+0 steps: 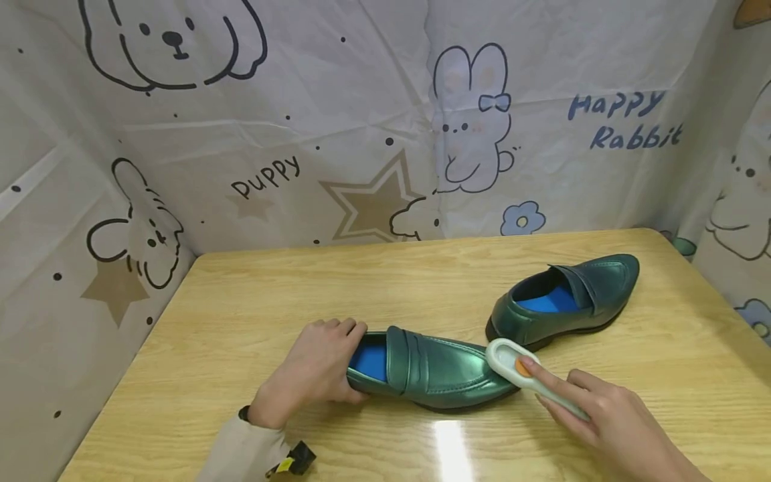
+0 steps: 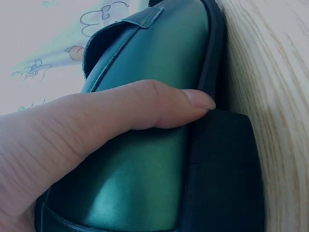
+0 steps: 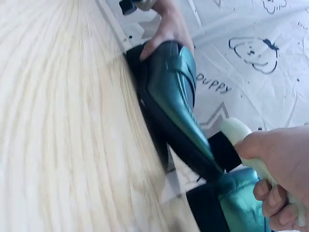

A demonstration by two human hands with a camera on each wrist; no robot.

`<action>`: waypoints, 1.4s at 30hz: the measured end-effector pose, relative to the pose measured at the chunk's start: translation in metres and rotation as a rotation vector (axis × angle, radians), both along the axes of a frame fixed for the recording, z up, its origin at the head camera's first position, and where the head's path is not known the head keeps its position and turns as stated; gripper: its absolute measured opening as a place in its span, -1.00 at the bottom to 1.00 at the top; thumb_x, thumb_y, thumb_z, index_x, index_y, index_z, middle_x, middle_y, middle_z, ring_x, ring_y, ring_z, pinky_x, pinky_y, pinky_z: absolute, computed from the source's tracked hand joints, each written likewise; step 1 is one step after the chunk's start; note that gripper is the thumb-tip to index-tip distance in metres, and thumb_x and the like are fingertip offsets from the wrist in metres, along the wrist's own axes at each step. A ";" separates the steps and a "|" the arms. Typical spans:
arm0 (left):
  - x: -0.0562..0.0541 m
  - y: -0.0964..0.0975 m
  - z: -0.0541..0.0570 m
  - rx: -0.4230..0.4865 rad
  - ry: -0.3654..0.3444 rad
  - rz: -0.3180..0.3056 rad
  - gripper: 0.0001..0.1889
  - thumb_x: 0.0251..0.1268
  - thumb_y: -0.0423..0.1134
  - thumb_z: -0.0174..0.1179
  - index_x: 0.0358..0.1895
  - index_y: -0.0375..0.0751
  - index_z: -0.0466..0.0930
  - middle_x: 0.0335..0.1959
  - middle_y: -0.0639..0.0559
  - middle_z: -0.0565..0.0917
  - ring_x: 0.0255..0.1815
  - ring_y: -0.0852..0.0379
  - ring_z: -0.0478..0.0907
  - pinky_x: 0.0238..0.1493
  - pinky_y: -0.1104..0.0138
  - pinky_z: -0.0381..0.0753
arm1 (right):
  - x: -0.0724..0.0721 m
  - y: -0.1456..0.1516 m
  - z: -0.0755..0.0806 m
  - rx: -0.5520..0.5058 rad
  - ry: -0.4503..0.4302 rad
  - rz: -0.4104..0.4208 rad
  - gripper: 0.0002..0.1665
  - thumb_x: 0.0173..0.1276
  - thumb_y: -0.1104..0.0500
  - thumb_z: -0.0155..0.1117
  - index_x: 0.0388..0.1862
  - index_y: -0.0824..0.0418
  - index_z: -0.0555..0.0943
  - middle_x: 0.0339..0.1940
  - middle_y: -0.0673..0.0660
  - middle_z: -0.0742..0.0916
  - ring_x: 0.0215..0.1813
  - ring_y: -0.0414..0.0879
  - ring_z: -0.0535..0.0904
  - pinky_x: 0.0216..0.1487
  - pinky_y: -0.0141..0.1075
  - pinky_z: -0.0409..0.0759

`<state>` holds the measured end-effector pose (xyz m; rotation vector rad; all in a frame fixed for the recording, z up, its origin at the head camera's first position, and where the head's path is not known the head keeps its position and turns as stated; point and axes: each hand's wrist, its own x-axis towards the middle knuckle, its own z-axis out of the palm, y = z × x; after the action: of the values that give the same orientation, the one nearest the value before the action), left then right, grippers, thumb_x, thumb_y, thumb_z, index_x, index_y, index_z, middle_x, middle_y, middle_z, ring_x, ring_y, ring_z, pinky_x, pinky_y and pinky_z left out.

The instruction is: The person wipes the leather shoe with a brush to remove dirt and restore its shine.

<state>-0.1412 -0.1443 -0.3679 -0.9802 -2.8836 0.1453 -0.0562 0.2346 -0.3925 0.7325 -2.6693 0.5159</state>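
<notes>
A shiny green loafer [image 1: 454, 365] with a blue insole lies on the table, toe to the right. My left hand [image 1: 325, 361] grips its heel; in the left wrist view the thumb [image 2: 159, 104] presses along the side, its tip at the dark sole [image 2: 227, 164]. My right hand [image 1: 608, 408] holds a pale shoe brush [image 1: 560, 395] by the handle, index finger on its orange button. In the right wrist view the brush's dark bristles [image 3: 225, 151] meet the loafer's toe. A second green loafer [image 1: 566, 298] stands behind, at the right.
The wooden table [image 1: 289, 288] carries both shoes and reflects a bright light near its front. A printed cloth [image 1: 301, 134] with cartoon animals hangs behind the table and along both sides. A small black device [image 1: 299, 458] is strapped at the left wrist.
</notes>
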 end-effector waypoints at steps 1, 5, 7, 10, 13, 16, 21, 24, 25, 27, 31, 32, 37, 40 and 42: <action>0.000 -0.001 0.000 -0.002 -0.004 0.000 -0.07 -0.44 0.40 0.45 0.02 -0.19 0.47 -0.18 -0.04 0.59 -0.29 0.01 0.56 -0.26 0.16 0.59 | 0.000 -0.001 -0.001 0.003 -0.001 0.021 -0.20 0.08 0.19 0.49 0.34 -0.18 0.48 -0.49 -0.25 0.36 -0.57 -0.46 0.12 -0.60 -0.52 0.21; 0.002 -0.002 -0.001 0.003 -0.016 -0.003 -0.06 -0.45 0.41 0.44 0.04 -0.18 0.47 -0.16 -0.04 0.59 -0.26 0.00 0.57 -0.24 0.15 0.59 | 0.004 -0.004 -0.002 0.019 -0.078 0.040 -0.19 0.12 0.17 0.47 0.36 -0.22 0.44 -0.47 -0.25 0.36 -0.56 -0.47 0.14 -0.58 -0.52 0.22; 0.002 -0.002 -0.001 0.006 -0.014 -0.003 -0.05 -0.46 0.41 0.45 0.04 -0.17 0.47 -0.16 -0.04 0.60 -0.25 0.00 0.57 -0.23 0.15 0.59 | 0.005 -0.006 -0.003 0.017 -0.059 -0.002 -0.18 0.09 0.18 0.49 0.35 -0.22 0.45 -0.48 -0.26 0.34 -0.57 -0.46 0.13 -0.58 -0.51 0.21; 0.002 -0.002 -0.001 0.005 -0.005 -0.005 -0.05 -0.48 0.40 0.45 0.04 -0.17 0.47 -0.16 -0.03 0.60 -0.26 0.00 0.57 -0.23 0.15 0.59 | 0.007 -0.009 -0.005 0.006 -0.007 -0.037 -0.22 0.12 0.12 0.47 0.34 -0.23 0.46 -0.49 -0.26 0.33 -0.58 -0.46 0.11 -0.60 -0.53 0.18; 0.002 -0.001 -0.001 0.000 0.002 -0.006 -0.05 -0.48 0.41 0.45 0.04 -0.17 0.47 -0.16 -0.03 0.60 -0.26 0.01 0.57 -0.23 0.16 0.59 | 0.009 -0.012 -0.007 -0.008 0.026 0.021 -0.24 0.12 0.11 0.47 0.34 -0.17 0.47 -0.47 -0.27 0.34 -0.57 -0.49 0.12 -0.61 -0.56 0.18; 0.002 -0.001 -0.002 -0.003 0.006 -0.005 -0.06 -0.48 0.40 0.45 0.03 -0.18 0.47 -0.16 -0.04 0.60 -0.26 0.00 0.57 -0.24 0.16 0.59 | 0.009 -0.013 -0.008 -0.017 0.030 0.026 -0.22 0.09 0.13 0.49 0.33 -0.18 0.48 -0.46 -0.27 0.34 -0.57 -0.49 0.12 -0.61 -0.56 0.18; 0.004 -0.003 -0.001 -0.015 -0.006 0.016 -0.04 -0.48 0.39 0.45 0.05 -0.18 0.47 -0.14 -0.04 0.60 -0.23 -0.01 0.58 -0.21 0.15 0.59 | 0.008 -0.014 -0.008 -0.014 0.039 0.057 -0.21 0.08 0.14 0.49 0.34 -0.15 0.48 -0.47 -0.27 0.32 -0.57 -0.49 0.11 -0.60 -0.59 0.17; 0.004 -0.003 0.000 -0.016 -0.005 0.020 -0.04 -0.48 0.39 0.46 0.07 -0.17 0.46 -0.12 -0.05 0.60 -0.21 -0.01 0.58 -0.19 0.14 0.59 | 0.007 -0.015 -0.008 0.003 0.023 0.082 -0.19 0.08 0.14 0.49 0.36 -0.14 0.46 -0.46 -0.27 0.32 -0.57 -0.50 0.11 -0.60 -0.59 0.17; 0.003 -0.003 0.000 -0.015 -0.002 0.019 -0.04 -0.48 0.39 0.46 0.07 -0.17 0.46 -0.12 -0.04 0.60 -0.21 -0.01 0.58 -0.19 0.14 0.59 | 0.008 -0.015 -0.007 0.011 0.015 0.066 -0.16 0.06 0.15 0.50 0.36 -0.16 0.45 -0.46 -0.27 0.32 -0.58 -0.50 0.11 -0.60 -0.58 0.17; 0.003 -0.003 0.000 -0.013 0.006 0.015 -0.05 -0.48 0.38 0.46 0.06 -0.17 0.46 -0.13 -0.05 0.60 -0.22 -0.01 0.58 -0.19 0.14 0.59 | 0.008 -0.016 -0.006 0.019 0.012 0.020 -0.14 0.02 0.16 0.53 0.35 -0.20 0.46 -0.47 -0.26 0.32 -0.58 -0.49 0.10 -0.62 -0.55 0.18; 0.002 -0.003 0.000 -0.023 0.010 0.010 -0.06 -0.46 0.38 0.45 0.06 -0.17 0.46 -0.13 -0.04 0.60 -0.22 -0.01 0.58 -0.19 0.14 0.58 | 0.009 -0.018 -0.005 0.034 -0.008 0.018 -0.14 0.03 0.15 0.52 0.35 -0.21 0.45 -0.47 -0.26 0.31 -0.59 -0.49 0.10 -0.63 -0.55 0.19; 0.002 -0.003 0.000 -0.026 0.006 0.010 -0.06 -0.45 0.38 0.45 0.06 -0.17 0.46 -0.13 -0.04 0.60 -0.22 -0.01 0.57 -0.19 0.14 0.58 | 0.009 -0.019 -0.005 0.030 -0.010 0.037 -0.15 0.05 0.15 0.51 0.35 -0.20 0.45 -0.47 -0.27 0.31 -0.59 -0.49 0.11 -0.62 -0.55 0.19; 0.001 -0.001 0.000 -0.034 -0.004 0.007 -0.05 -0.43 0.39 0.43 0.08 -0.17 0.45 -0.12 -0.05 0.59 -0.21 -0.01 0.57 -0.18 0.14 0.58 | 0.003 -0.020 0.000 0.029 0.017 0.029 -0.15 0.07 0.15 0.50 0.36 -0.22 0.44 -0.49 -0.27 0.30 -0.60 -0.48 0.08 -0.62 -0.53 0.16; 0.001 -0.001 0.000 -0.034 0.001 0.006 -0.05 -0.43 0.39 0.44 0.08 -0.17 0.45 -0.12 -0.05 0.59 -0.22 0.00 0.57 -0.18 0.15 0.58 | -0.003 -0.021 0.005 0.062 0.014 0.036 -0.14 0.07 0.15 0.50 0.37 -0.24 0.43 -0.51 -0.26 0.29 -0.61 -0.46 0.06 -0.63 -0.52 0.16; 0.001 0.000 0.001 -0.039 0.003 0.005 -0.06 -0.43 0.40 0.44 0.07 -0.16 0.45 -0.13 -0.04 0.59 -0.22 0.00 0.57 -0.19 0.15 0.57 | -0.006 -0.021 0.009 0.102 -0.055 0.073 -0.16 0.14 0.12 0.46 0.40 -0.27 0.38 -0.50 -0.25 0.28 -0.60 -0.45 0.08 -0.61 -0.52 0.17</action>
<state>-0.1402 -0.1447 -0.3674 -0.9786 -2.8906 0.2037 -0.0624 0.2131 -0.3840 0.8596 -2.7447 0.4267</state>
